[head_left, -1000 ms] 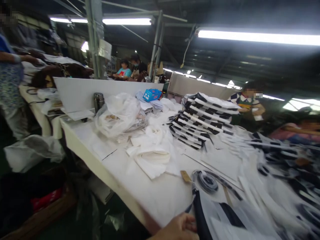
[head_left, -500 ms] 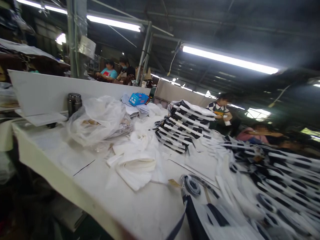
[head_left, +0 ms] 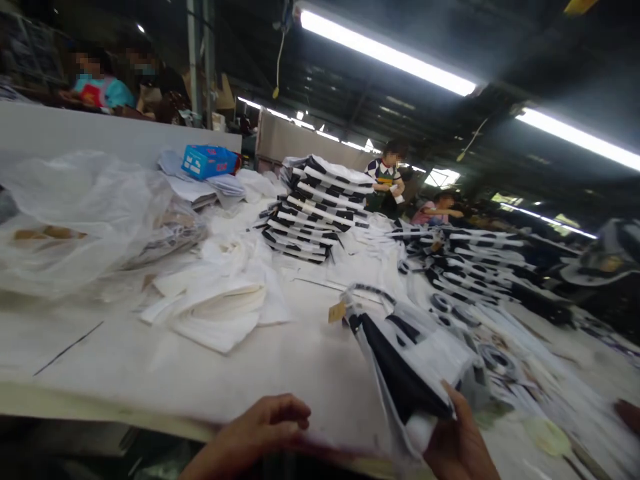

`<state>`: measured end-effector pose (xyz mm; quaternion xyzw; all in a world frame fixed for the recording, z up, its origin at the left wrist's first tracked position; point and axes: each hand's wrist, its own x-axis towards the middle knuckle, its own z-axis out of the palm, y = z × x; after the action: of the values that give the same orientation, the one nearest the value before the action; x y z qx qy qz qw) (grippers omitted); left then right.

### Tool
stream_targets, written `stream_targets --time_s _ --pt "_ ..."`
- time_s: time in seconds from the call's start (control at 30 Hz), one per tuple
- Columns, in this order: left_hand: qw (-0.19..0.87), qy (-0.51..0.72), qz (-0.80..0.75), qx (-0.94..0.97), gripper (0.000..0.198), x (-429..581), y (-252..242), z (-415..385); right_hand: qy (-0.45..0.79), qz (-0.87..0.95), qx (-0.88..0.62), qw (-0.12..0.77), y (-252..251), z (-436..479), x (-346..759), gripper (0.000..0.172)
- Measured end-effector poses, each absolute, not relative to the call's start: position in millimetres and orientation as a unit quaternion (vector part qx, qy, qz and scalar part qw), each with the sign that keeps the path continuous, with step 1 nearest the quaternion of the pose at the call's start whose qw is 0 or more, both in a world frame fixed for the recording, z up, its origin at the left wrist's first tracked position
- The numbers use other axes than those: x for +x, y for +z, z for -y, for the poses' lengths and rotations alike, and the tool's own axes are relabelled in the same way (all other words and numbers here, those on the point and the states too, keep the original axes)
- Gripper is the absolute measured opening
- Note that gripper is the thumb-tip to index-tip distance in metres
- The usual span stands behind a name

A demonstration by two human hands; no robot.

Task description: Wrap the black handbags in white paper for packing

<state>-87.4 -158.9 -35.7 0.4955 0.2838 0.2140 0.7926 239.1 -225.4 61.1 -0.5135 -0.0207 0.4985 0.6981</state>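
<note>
My left hand [head_left: 265, 427] is over the table's front edge, its fingers loosely curved and the thumb apart, with nothing seen in it. My right hand [head_left: 463, 437] grips the near edge of a black-and-white cloth piece [head_left: 415, 353], thumb on top; its other fingers are partly hidden. The cloth lies at a slant on the white table [head_left: 310, 387], with a curved band at its far end. A small tan tag [head_left: 337, 312] sticks out there. Left of the cloth lies folded white fabric [head_left: 215, 313], touched by neither hand.
A stack of black-and-white pieces [head_left: 320, 207] stands farther back, with more piles [head_left: 480, 260] at right. Rolled strips [head_left: 497, 360] lie near my right hand. A clear plastic bag [head_left: 95, 220] and a blue box [head_left: 207, 162] are at left. People [head_left: 385, 173] work behind the table.
The view has swung right and both my hands have come into sight. My right hand is now on the black-and-white cloth piece.
</note>
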Motion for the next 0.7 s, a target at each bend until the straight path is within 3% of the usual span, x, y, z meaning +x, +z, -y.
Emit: stream_targets --time_s 0.3,0.43,0.7 --pt "0.826 0.234 -0.305 0.411 0.053 -87.4 -51.1 154.4 0.493 -0.022 -0.501 0.711 146.1 229.5 263.3 0.030" --pt "0.819 0.227 -0.315 0.421 0.059 -88.4 -46.8 154.9 0.508 -0.053 -0.483 0.711 165.8 226.1 266.7 0.026" --pt "0.798 0.212 -0.310 0.470 0.064 -78.2 -41.7 147.6 0.451 0.062 -0.500 0.736 177.9 209.6 257.0 0.030"
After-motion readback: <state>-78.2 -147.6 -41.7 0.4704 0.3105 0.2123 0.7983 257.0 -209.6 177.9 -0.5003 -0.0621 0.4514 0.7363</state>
